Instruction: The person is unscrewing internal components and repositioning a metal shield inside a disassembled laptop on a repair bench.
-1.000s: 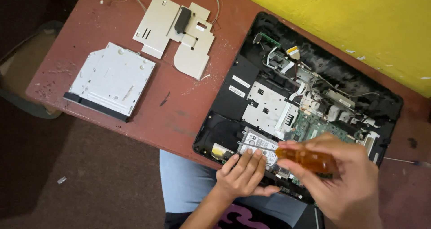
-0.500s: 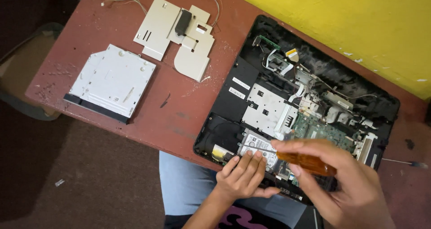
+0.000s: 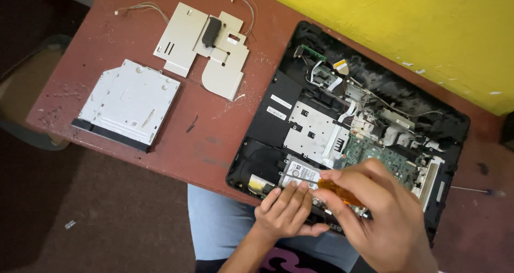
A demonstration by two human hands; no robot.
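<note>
At lower centre, the left hand (image 3: 286, 213) lies flat, fingers loosely spread, on the hard drive (image 3: 300, 174) inside the one opened laptop (image 3: 267, 118). The right hand (image 3: 383, 219) is clenched around one orange-handled screwdriver (image 3: 334, 190). One optical drive (image 3: 128, 103) lies at left.

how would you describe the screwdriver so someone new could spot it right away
Start at the opened black laptop on the reddish table, then go to its near edge, where two hands work. The screwdriver sits in the right hand, beside the left hand. Its translucent orange handle is the only orange thing there.
</note>
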